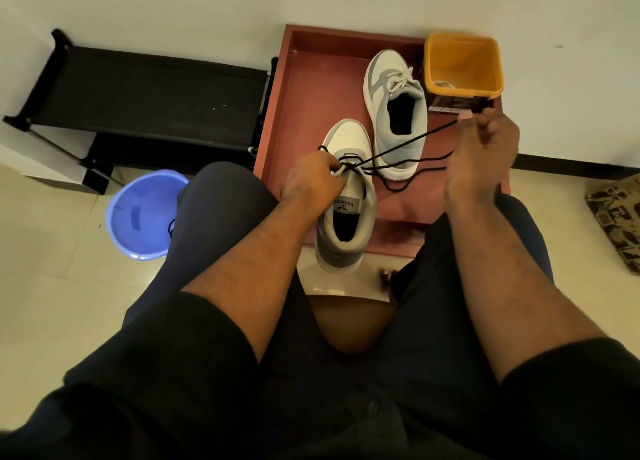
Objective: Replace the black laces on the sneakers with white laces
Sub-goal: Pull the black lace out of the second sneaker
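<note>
Left hand point(313, 182) grips the near sneaker point(346, 196) at the eyelets, toe pointing away. Right hand point(483, 154) pinches the black lace point(408, 146) and draws it taut, up and to the right, so that's the pulling side. Two sneakers total; the far one point(396, 113) sits on the red tray point(294, 113) already white-laced
</note>
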{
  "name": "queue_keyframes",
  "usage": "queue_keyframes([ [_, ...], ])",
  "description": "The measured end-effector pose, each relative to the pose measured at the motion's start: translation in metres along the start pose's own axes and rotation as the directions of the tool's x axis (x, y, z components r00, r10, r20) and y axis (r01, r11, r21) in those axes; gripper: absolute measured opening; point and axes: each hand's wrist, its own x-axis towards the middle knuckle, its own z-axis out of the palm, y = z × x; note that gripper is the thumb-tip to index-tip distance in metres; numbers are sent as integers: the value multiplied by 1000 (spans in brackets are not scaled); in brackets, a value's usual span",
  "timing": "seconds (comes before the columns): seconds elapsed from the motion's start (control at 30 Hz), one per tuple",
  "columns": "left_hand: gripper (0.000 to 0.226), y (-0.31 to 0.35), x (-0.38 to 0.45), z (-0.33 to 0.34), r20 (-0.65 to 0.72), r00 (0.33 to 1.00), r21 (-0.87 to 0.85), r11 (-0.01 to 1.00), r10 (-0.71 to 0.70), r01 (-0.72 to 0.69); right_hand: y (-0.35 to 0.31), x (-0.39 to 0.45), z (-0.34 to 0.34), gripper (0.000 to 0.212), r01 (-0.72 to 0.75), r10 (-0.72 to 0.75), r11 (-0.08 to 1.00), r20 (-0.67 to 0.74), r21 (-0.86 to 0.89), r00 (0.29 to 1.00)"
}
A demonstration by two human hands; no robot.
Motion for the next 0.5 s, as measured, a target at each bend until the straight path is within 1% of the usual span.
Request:
queue_keyframes([
  [0.03,38,0,1,0,8,1000,11,1000,6,-6,2,2,-1,5,52,-51,994,12,-101,999],
  [0.07,38,1,1,0,14,1000,19,1000,7,-7,3,0,0,19,126,-120,969,41,-211,992],
  [0.1,38,1,1,0,18,1000,22,1000,4,-4,5,-3,3,33,235,-210,932,116,-275,971],
  [0.13,38,1,2,0,20,1000,24,1000,1,-1,4,-9,7,40,340,-276,890,235,-304,932],
  [0.17,38,1,2,1,19,1000,25,1000,-1,0,4,-16,13,39,432,-310,851,380,-298,872],
  [0.2,37,1,2,1,18,1000,27,1000,-1,0,4,-25,18,36,502,-307,816,522,-285,796],
  [0.23,37,0,2,2,19,1000,29,1000,1,-2,7,-33,23,34,557,-280,778,635,-289,720],
  [0.27,36,0,2,2,23,1000,29,1000,2,-3,10,-40,26,34,585,-217,745,712,-322,668],
  [0.3,36,-1,2,2,28,1000,28,1000,3,-4,14,-46,29,37,600,-141,706,756,-376,639],
  [0.37,36,0,1,2,32,999,34,999,7,-8,24,-51,32,41,608,-21,632,774,-480,633],
  [0.4,36,0,1,2,29,999,39,999,12,-13,26,-52,33,39,609,-5,613,768,-504,640],
  [0.43,36,0,1,2,26,1000,40,999,14,-15,26,-52,33,36,600,-13,613,753,-514,658],
  [0.5,37,1,0,2,22,1000,30,1000,6,-7,23,-54,33,28,591,-84,642,722,-488,687],
])
